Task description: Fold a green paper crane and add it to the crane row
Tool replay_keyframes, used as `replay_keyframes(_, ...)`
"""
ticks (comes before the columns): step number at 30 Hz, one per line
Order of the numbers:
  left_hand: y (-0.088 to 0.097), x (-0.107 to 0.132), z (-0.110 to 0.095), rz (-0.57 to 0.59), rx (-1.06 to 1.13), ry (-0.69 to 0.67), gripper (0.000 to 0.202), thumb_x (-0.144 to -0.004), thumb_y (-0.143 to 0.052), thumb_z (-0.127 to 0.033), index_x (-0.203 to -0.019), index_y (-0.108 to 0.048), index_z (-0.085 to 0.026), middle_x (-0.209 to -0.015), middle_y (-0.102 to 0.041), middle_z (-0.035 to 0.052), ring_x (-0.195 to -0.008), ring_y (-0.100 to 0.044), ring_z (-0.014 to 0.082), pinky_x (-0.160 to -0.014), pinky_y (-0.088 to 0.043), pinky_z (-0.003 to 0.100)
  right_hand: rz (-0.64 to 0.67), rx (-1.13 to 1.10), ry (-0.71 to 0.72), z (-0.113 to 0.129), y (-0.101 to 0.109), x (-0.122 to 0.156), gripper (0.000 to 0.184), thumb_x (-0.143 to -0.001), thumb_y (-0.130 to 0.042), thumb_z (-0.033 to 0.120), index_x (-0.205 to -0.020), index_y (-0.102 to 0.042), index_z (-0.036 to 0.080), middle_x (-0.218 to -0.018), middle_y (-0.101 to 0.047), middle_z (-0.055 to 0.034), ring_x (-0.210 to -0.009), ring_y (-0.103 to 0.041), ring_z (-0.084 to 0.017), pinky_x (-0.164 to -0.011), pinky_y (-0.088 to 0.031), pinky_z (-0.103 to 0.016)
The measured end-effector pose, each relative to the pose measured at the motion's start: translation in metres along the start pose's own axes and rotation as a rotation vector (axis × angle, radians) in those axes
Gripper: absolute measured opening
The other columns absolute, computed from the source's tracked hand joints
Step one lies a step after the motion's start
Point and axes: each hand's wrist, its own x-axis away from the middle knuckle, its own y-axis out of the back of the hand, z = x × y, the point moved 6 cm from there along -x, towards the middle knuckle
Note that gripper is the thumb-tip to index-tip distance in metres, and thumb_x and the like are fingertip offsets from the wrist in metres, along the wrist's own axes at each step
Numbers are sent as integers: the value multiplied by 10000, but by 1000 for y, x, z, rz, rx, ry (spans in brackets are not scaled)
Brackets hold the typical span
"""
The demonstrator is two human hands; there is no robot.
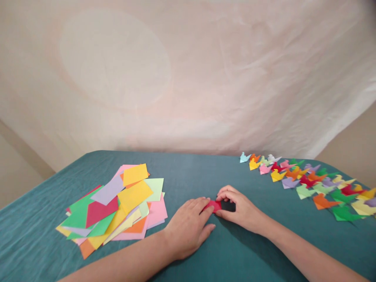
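Note:
A small red folded paper [214, 205] lies on the teal tablecloth [188, 172] in front of me. My left hand [189, 227] rests flat on the cloth, fingers stretched out, with its fingertips pressing on the paper's left end. My right hand [239, 209] curls over the paper's right end, thumb and fingers pinched on it. Most of the paper is hidden under the two hands.
A loose pile of coloured paper squares [117, 203] lies to the left. Several folded paper birds [308, 182] in many colours are spread in rows at the right. A pale wrinkled sheet [188, 78] hangs behind the table.

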Motion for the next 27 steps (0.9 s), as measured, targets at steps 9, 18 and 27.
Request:
replay_keyframes(9, 3, -1, -3, 16, -42, -9, 404, -913, -372, -381, -1268, -419, -194, -1287, -486, 98, -1187, -439, 236, -997, -331, 409, -3, -14, 6, -5, -1, -1, 200, -700, -670, 287, -864, -596, 200, -955, -555, -42, -851, -538, -166, -736, -439, -284)
replay_keyframes(18, 2, -1, -2, -6, -59, -12, 395, -917, -362, -380, -1255, -432, -189, -1279, -501, 93, -1180, -456, 220, -997, -333, 386, -2, -4, 3, -3, -1, 0, 196, -710, -662, 295, -870, -599, 202, -957, -559, -47, -847, -537, -170, -745, -440, -294)
replay_keyframes(27, 0, -1, 0, 4, -50, -6, 401, -918, -355, -383, -1264, -430, -195, -1307, -479, 91, -1199, -440, 228, -1022, -319, 407, 0, 0, 7, -1, 0, 0, 184, -711, -661, 274, -863, -588, 202, -950, -551, -37, -850, -533, -163, -742, -434, -285)
